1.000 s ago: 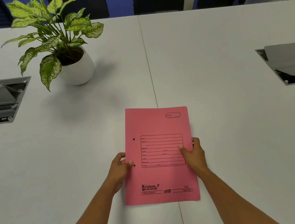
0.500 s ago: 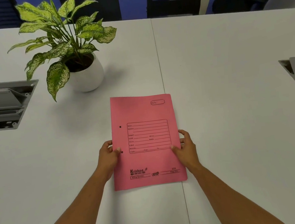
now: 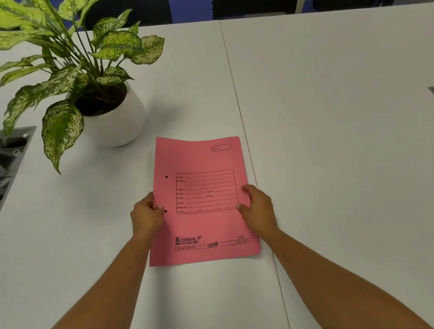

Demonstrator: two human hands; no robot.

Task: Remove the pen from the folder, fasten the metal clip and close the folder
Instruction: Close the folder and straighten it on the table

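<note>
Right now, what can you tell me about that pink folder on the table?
The pink folder looks like thin card, closed and lying flat on the white table, just right of the potted plant. Its cover bears a printed form box with lines, a small label box at the top right, "Krishna" branding near the bottom and two punched holes by the left edge. The left hand grips its left edge, the right hand its right edge.

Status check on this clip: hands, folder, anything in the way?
Left hand and right hand grip the folder's side edges. Folder shut, flat on table. Pen, clip hidden. Plant beyond, apart.
</note>
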